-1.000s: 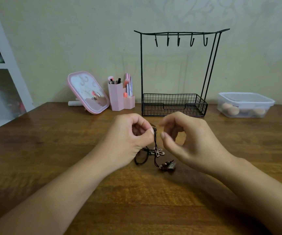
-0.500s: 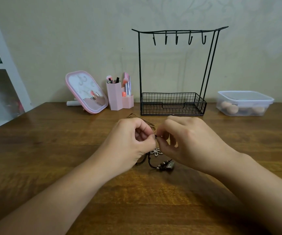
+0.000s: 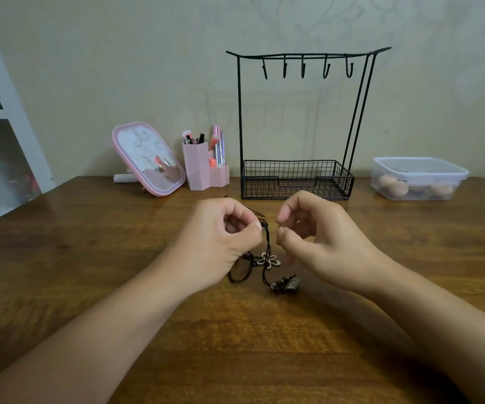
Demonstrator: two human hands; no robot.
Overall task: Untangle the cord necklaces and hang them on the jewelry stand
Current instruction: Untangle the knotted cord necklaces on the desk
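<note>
Dark cord necklaces (image 3: 268, 246) lie tangled on the wooden table (image 3: 89, 258) between my hands. A pale flower pendant (image 3: 269, 260) and a dark beaded pendant (image 3: 288, 284) rest on the wood. My left hand (image 3: 218, 237) pinches the cords between thumb and forefinger and lifts them a little off the table. My right hand (image 3: 320, 237) hovers just right of the lifted cords, fingers curled, with a small gap to the cords and nothing in it. The black wire jewelry stand (image 3: 302, 57) stands behind, its several hooks bare.
The stand's wire basket (image 3: 296, 182) sits just beyond my hands. Left of it are a pink brush holder (image 3: 197, 170) and a pink mirror (image 3: 148, 158). A lidded clear box of sponges (image 3: 419, 179) is at the back right. A white shelf (image 3: 16, 118) borders the left.
My right hand has let go of the cords it pinched half a second ago and drawn slightly right. My left hand keeps its pinch and has raised the cords a little.
</note>
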